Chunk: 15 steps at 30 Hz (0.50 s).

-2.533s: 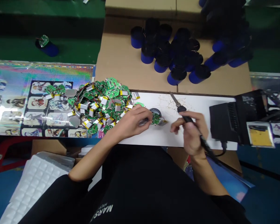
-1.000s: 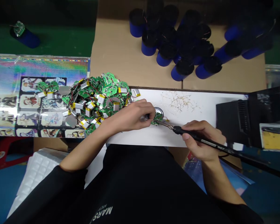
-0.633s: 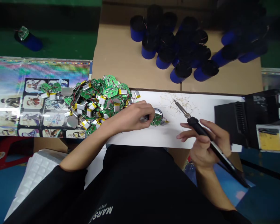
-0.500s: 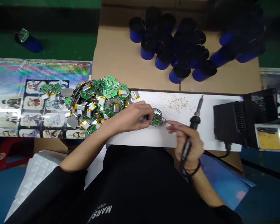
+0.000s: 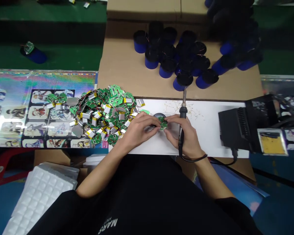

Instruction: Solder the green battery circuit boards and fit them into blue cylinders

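Note:
A small round green circuit board (image 5: 163,123) sits on the white board (image 5: 210,137), with a dark round disc (image 5: 158,115) partly behind it. My left hand (image 5: 139,129) pinches the circuit board from the left. My right hand (image 5: 186,135) comes in from the right, its fingertips at the same board. That hand also grips a black soldering iron (image 5: 182,114), whose metal tip (image 5: 184,94) points up and away, touching nothing. To the left of my left hand lies a heap of green circuit boards with silver pouch batteries and wires (image 5: 103,112).
Dark-capped blue cylinders (image 5: 183,55) stand on brown cardboard (image 5: 122,65) beyond the white board. A black soldering station (image 5: 240,125) with a yellow sponge tray (image 5: 271,145) stands at right. Wire scraps (image 5: 181,109) litter the board. White foam (image 5: 39,205) lies lower left.
My right hand has moved left to the circuit board, its fingers now at the board, and the iron has swung upright. My left hand stays on the board. The view has shifted slightly.

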Available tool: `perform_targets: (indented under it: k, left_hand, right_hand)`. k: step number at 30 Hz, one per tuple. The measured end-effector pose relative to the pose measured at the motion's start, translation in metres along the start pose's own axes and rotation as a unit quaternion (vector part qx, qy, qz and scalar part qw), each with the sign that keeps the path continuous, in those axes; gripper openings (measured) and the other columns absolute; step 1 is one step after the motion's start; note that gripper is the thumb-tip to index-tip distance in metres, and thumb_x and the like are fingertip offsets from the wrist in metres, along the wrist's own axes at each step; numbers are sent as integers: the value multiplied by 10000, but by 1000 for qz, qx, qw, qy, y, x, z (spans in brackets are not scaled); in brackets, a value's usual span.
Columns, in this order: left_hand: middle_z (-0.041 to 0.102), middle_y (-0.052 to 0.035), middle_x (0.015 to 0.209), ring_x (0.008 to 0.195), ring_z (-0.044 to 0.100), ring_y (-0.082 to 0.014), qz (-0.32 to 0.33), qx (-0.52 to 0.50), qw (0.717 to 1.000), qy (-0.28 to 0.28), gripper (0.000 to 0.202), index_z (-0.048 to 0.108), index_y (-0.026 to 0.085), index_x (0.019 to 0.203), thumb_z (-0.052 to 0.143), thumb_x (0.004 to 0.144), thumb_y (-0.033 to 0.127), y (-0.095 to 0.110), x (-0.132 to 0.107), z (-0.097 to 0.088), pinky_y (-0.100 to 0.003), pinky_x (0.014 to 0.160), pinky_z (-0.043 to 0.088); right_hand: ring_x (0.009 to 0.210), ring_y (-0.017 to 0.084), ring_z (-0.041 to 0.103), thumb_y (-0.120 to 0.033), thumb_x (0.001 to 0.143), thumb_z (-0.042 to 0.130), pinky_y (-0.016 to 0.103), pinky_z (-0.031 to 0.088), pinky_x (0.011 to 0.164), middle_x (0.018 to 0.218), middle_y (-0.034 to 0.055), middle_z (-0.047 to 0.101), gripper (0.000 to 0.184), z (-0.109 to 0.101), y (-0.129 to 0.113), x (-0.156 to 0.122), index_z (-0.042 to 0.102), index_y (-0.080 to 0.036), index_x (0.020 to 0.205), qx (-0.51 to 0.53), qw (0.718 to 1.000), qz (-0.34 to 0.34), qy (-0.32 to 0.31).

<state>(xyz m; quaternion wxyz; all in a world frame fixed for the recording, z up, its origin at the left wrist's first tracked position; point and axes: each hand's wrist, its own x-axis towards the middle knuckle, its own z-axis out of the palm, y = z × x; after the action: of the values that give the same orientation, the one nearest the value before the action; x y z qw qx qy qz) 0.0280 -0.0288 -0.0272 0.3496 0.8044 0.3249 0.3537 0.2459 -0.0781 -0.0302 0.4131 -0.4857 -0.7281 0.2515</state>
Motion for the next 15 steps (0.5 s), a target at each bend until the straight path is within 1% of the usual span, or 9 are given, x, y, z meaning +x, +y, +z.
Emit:
perform_targets:
  k: [3, 5, 8, 12, 15]
  left_hand:
    - [807, -35, 1028, 970, 721, -181, -13, 11, 1000, -12, 74, 696, 210, 969, 640, 1015, 226, 1, 1, 0, -375, 936, 489]
    - [800, -43, 1021, 961, 705, -191, -24, 12, 1000, -16, 90, 687, 208, 960, 637, 1020, 252, 1, 1, 0, -381, 937, 489]
    - [780, -55, 1025, 977, 672, -203, -44, -11, 999, -23, 106, 679, 206, 982, 618, 1038, 273, 1, -1, 0, -380, 932, 485]
    - [750, -63, 1034, 992, 638, -205, -51, -27, 998, -30, 113, 652, 204, 1002, 585, 1058, 277, 2, -2, 2, -381, 944, 468]
    - [736, -66, 1030, 992, 622, -209, -50, -10, 998, -40, 123, 631, 205, 1007, 555, 1069, 280, 2, -1, 1, -381, 939, 468]
  right_hand:
    - [1162, 283, 712, -148, 940, 704, 535, 592, 1011, 1187, 84, 742, 356, 8, -3, 2, 585, -288, 1246, 19, 999, -1, 32]
    - [1123, 269, 718, -142, 951, 693, 512, 599, 990, 1127, 68, 748, 321, 17, -4, -1, 591, -291, 1217, 24, 998, 2, 57]
    - [1042, 258, 726, -147, 952, 702, 493, 598, 956, 1041, 49, 744, 290, 25, -6, -6, 593, -287, 1181, 4, 997, 13, 80]
    - [990, 260, 719, -121, 933, 711, 485, 585, 910, 1018, 45, 743, 308, 25, -9, -12, 598, -282, 1170, -53, 994, 3, 97]
    - [1002, 264, 713, -100, 930, 698, 487, 579, 916, 1017, 44, 754, 321, 23, -10, -13, 606, -289, 1174, -77, 993, -19, 87]
